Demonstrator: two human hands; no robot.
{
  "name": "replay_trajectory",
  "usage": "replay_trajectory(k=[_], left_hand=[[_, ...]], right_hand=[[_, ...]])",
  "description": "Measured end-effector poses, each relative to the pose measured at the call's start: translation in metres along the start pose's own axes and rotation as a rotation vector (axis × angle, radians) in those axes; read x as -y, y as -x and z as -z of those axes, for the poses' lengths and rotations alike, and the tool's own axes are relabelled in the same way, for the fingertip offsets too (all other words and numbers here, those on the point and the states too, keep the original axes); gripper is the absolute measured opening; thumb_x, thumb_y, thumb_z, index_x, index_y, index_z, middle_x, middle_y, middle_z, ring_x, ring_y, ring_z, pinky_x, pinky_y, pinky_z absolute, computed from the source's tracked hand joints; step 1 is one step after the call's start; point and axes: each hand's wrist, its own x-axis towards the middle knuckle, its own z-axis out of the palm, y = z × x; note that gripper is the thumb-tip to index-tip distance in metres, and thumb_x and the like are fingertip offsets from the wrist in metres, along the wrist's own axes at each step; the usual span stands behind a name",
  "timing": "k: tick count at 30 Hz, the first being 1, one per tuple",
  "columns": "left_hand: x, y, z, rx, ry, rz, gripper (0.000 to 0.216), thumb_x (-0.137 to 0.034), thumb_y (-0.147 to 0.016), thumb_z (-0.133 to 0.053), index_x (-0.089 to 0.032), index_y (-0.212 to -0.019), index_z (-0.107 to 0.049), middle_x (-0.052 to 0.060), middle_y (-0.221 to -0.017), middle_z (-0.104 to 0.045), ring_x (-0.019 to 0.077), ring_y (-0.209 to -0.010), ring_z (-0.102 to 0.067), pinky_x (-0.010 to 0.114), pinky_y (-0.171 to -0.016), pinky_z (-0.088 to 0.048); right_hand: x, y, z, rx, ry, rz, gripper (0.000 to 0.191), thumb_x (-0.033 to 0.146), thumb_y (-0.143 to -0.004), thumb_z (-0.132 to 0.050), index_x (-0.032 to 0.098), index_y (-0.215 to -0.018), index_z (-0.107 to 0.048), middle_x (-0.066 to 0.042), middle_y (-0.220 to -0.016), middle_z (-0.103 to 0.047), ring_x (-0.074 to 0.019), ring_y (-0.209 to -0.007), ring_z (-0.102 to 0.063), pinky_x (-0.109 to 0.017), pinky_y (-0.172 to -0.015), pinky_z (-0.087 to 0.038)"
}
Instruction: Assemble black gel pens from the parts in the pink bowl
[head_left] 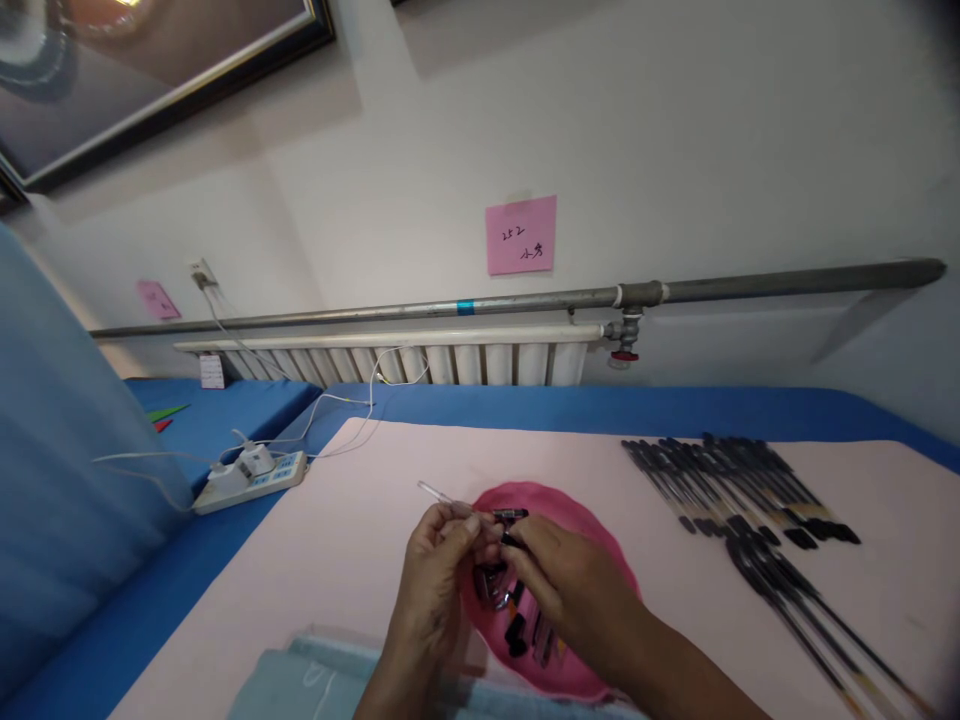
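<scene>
The left hand's fingers are pinched closed around a thin clear tube (433,491), one end of which sticks out past the left hand (439,570); the right hand (574,580) has its thumb and fingers drawn together on a small black piece (511,540), just beside the left fingertips. Whether tube and piece touch is hidden by the fingers. Both are held up over the far left part of a pink tray (566,505), in which lie more small parts (516,632), some black, some clear. The tray rests on a pale pink sheet (300,560), with a light blue cloth (281,685) near its left side. Well to the right lie dark-ended brushes (720,480), most in a row, several in a nearer bunch. Farther off, at left, sits a power strip (281,478); behind the table stands a radiator (469,362).
</scene>
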Motion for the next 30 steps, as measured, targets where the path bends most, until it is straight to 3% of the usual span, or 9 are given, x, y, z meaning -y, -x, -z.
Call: replay_trajectory(k=[6, 10, 17, 23, 26, 30], left_hand=[[0.0, 0.001, 0.0, -0.018, -0.026, -0.003, 0.024, -0.021, -0.063, -0.076, -0.013, -0.073, -0.056, 0.007, -0.072, -0.069, 0.0133, -0.064, -0.064, 0.023, -0.064, -0.049], [0.001, 0.0, 0.001, -0.027, -0.05, -0.01, 0.025, -0.022, -0.062, -0.077, -0.013, -0.073, -0.057, 0.006, -0.071, -0.069, 0.013, -0.063, -0.063, 0.024, -0.063, -0.049], [0.005, 0.0, 0.001, -0.024, -0.093, -0.031, 0.023, -0.024, -0.062, -0.076, -0.014, -0.071, -0.058, 0.004, -0.064, -0.067, 0.0122, -0.059, -0.061, 0.024, -0.062, -0.048], [0.002, -0.001, 0.004, -0.018, -0.143, -0.062, 0.023, -0.027, -0.062, -0.075, -0.014, -0.073, -0.06, 0.002, -0.062, -0.065, 0.0117, -0.057, -0.059, 0.024, -0.061, -0.047], [0.002, -0.003, 0.005, -0.047, -0.175, -0.058, 0.026, -0.029, -0.062, -0.075, -0.014, -0.078, -0.062, 0.002, -0.063, -0.064, 0.0111, -0.055, -0.057, 0.022, -0.057, -0.044], [0.003, -0.002, 0.004, -0.071, -0.214, -0.028, 0.03, -0.034, -0.061, -0.075, -0.015, -0.08, -0.064, 0.0, -0.063, -0.062, 0.0099, -0.055, -0.055, 0.019, -0.051, -0.041]], right_hand=[[-0.003, 0.001, -0.002, -0.015, 0.017, 0.007, 0.01, 0.025, -0.089, -0.044, 0.02, -0.083, -0.051, -0.006, -0.084, -0.063, -0.0209, -0.074, -0.06, -0.033, -0.063, -0.045], [-0.005, 0.001, -0.004, 0.013, 0.03, 0.037, 0.018, 0.02, -0.091, -0.036, 0.02, -0.079, -0.05, -0.007, -0.08, -0.062, -0.0204, -0.071, -0.059, -0.033, -0.062, -0.045], [0.0, 0.001, -0.004, -0.005, 0.024, 0.027, 0.012, 0.021, -0.088, -0.043, 0.02, -0.079, -0.049, -0.007, -0.081, -0.061, -0.0203, -0.071, -0.057, -0.032, -0.061, -0.043], [-0.009, -0.006, 0.018, 0.042, -0.153, -0.038, 0.014, 0.029, -0.086, -0.046, 0.021, -0.079, -0.055, -0.002, -0.077, -0.063, -0.0173, -0.069, -0.058, -0.028, -0.061, -0.042], [-0.026, -0.01, 0.029, -0.058, 0.002, -0.141, 0.02, 0.025, -0.085, -0.042, 0.021, -0.071, -0.054, -0.002, -0.07, -0.061, -0.0175, -0.066, -0.056, -0.028, -0.06, -0.04], [-0.039, -0.006, 0.02, 0.024, 0.147, -0.113, 0.018, 0.016, -0.08, -0.043, 0.021, -0.072, -0.058, -0.004, -0.076, -0.065, -0.0187, -0.071, -0.058, -0.028, -0.062, -0.04]])
